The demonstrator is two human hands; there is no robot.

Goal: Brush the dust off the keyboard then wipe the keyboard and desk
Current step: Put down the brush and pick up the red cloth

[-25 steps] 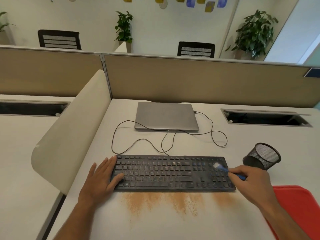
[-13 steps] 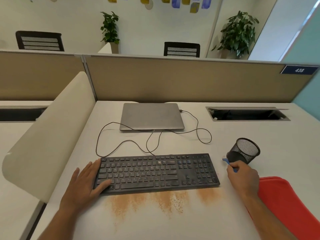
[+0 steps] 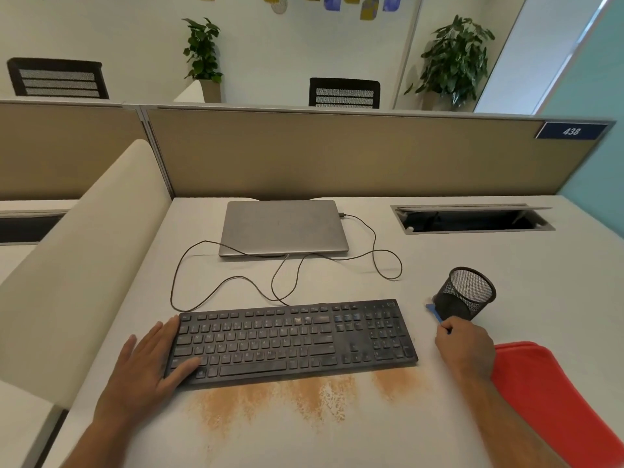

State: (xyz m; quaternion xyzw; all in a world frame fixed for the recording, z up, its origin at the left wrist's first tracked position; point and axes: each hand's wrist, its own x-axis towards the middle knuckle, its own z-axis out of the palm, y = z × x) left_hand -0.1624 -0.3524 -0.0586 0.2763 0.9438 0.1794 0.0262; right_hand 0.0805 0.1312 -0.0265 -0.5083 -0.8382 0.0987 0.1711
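Observation:
A black keyboard point(image 3: 293, 342) lies across the white desk point(image 3: 506, 271). Orange-brown dust point(image 3: 304, 396) is spread on the desk along the keyboard's near edge. My left hand point(image 3: 148, 369) lies flat on the keyboard's left end, fingers straight, thumb on the lower keys. My right hand point(image 3: 464, 346) is to the right of the keyboard and grips a small blue brush point(image 3: 435, 314). The brush tip lies at the base of a black mesh pen cup point(image 3: 467, 293).
A shut grey laptop point(image 3: 283, 228) sits behind the keyboard, its black cable point(image 3: 378, 261) looping over the desk. A red cloth point(image 3: 547, 396) lies at the near right. A cable slot point(image 3: 472, 219) is at the back right. A cream divider point(image 3: 84, 258) stands left.
My right hand carried the blue brush off the keyboard's right end to the pen cup. My left hand stayed on the keyboard's left end. The camera turned slightly right.

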